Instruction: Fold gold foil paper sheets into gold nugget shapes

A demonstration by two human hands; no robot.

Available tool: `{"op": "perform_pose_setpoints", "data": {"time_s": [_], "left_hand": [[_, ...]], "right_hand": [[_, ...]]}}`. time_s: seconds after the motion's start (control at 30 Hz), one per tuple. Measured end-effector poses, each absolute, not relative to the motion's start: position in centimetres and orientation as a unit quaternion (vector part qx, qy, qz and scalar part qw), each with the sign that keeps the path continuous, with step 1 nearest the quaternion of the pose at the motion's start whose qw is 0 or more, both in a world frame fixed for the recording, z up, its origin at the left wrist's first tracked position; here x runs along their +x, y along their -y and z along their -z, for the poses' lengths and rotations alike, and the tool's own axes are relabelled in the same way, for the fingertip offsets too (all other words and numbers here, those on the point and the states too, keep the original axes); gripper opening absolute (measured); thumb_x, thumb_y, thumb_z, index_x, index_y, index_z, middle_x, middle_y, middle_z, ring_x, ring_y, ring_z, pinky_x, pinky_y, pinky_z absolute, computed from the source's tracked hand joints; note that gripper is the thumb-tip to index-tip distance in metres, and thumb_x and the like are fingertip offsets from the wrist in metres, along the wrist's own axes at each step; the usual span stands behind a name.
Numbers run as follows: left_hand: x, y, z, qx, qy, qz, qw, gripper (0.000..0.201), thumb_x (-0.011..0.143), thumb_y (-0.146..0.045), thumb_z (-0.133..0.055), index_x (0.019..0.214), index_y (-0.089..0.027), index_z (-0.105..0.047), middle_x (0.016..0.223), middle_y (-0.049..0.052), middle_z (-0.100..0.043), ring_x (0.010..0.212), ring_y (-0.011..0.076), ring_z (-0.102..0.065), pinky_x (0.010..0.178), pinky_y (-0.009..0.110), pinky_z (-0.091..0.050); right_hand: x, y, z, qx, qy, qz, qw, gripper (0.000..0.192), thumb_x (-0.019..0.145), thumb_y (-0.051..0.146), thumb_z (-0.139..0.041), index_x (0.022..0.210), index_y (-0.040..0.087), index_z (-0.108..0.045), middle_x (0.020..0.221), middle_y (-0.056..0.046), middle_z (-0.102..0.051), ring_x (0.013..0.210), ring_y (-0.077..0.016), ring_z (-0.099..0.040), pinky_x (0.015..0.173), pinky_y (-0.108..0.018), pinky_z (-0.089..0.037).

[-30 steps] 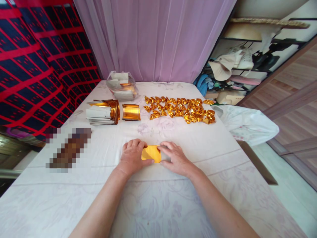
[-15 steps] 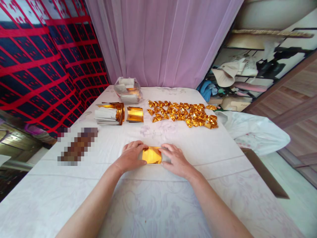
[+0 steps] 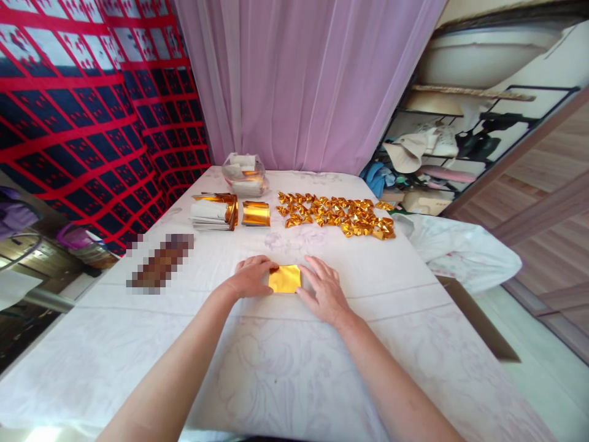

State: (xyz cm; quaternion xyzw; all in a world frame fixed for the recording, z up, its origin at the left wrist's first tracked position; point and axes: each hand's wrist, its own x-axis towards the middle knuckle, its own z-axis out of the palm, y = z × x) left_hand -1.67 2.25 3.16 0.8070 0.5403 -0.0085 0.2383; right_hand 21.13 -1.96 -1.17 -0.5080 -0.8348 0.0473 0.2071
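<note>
A small sheet of gold foil paper (image 3: pixel 284 279) lies flat on the white floral tablecloth (image 3: pixel 294 368) in front of me. My left hand (image 3: pixel 251 277) presses on its left edge with curled fingers. My right hand (image 3: pixel 324 291) rests on its right edge, fingers stretched flat. Farther back lies a spread of several folded gold paper pieces (image 3: pixel 338 215).
Stacks of gold and white paper sheets (image 3: pixel 214 212) and a curled gold bundle (image 3: pixel 256 213) sit at the back left, with a clear plastic bag of paper (image 3: pixel 243 174) behind them. A blurred dark object (image 3: pixel 161 263) lies at left. A purple curtain hangs behind; cluttered shelves stand right.
The view has shifted, so the hands and paper appear a little farther away. Both hands stay on the gold sheet; the right fingers have flattened over its right edge.
</note>
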Motion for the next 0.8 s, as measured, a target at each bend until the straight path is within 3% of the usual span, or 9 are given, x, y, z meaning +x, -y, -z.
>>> {"op": "perform_pose_setpoints", "data": {"time_s": [0.07, 0.27, 0.53, 0.73, 0.8], "left_hand": [[-1.7, -2.2, -3.1, 0.808, -0.54, 0.008, 0.236, 0.064, 0.071, -0.035, -0.067, 0.133, -0.032, -0.052, 0.146, 0.005, -0.044, 0.135, 0.0307, -0.038, 0.112, 0.05, -0.028], [-2.0, -2.4, -2.7, 0.819, -0.529, 0.004, 0.224, 0.064, 0.071, -0.037, -0.067, 0.133, -0.034, -0.051, 0.146, 0.006, -0.044, 0.136, 0.0306, -0.039, 0.112, 0.05, -0.03], [-2.3, -2.6, -2.1, 0.832, -0.516, -0.009, 0.204, 0.063, 0.072, -0.032, -0.066, 0.134, -0.034, -0.053, 0.147, 0.006, -0.046, 0.135, 0.0309, -0.042, 0.11, 0.049, -0.034], [-2.6, 0.2, -1.2, 0.843, -0.513, -0.071, 0.144, 0.052, 0.083, -0.02, -0.057, 0.135, -0.024, -0.054, 0.152, 0.011, -0.04, 0.139, 0.0286, -0.035, 0.112, 0.048, -0.03], [-2.3, 1.4, -0.8, 0.866, -0.472, -0.149, 0.069, 0.033, 0.088, -0.025, -0.058, 0.12, -0.026, -0.065, 0.138, 0.009, -0.055, 0.128, 0.0287, -0.047, 0.107, 0.05, -0.035]], "right_hand": [[20.0, 3.3, 0.8, -0.456, 0.874, -0.047, 0.162, 0.054, 0.091, 0.037, -0.053, 0.142, 0.019, -0.046, 0.156, -0.012, -0.032, 0.145, -0.0304, -0.022, 0.114, -0.055, -0.02], [19.9, 5.5, 0.4, -0.44, 0.886, -0.137, 0.055, 0.061, 0.096, 0.049, -0.045, 0.149, 0.021, -0.035, 0.156, -0.009, -0.032, 0.145, -0.0248, -0.025, 0.118, -0.057, -0.01], [22.8, 6.1, 0.6, -0.475, 0.869, -0.132, 0.052, 0.057, 0.097, 0.046, -0.044, 0.148, 0.023, -0.037, 0.156, -0.006, -0.033, 0.146, -0.025, -0.021, 0.118, -0.056, -0.009], [22.1, 6.2, 0.2, -0.484, 0.864, -0.118, 0.076, 0.051, 0.097, 0.046, -0.046, 0.143, 0.025, -0.046, 0.152, -0.006, -0.041, 0.144, -0.0275, -0.025, 0.116, -0.058, -0.013], [21.8, 6.1, 0.0, -0.485, 0.863, -0.108, 0.088, 0.046, 0.097, 0.044, -0.048, 0.138, 0.024, -0.051, 0.149, -0.006, -0.046, 0.142, -0.0271, -0.028, 0.116, -0.057, -0.015]]}}
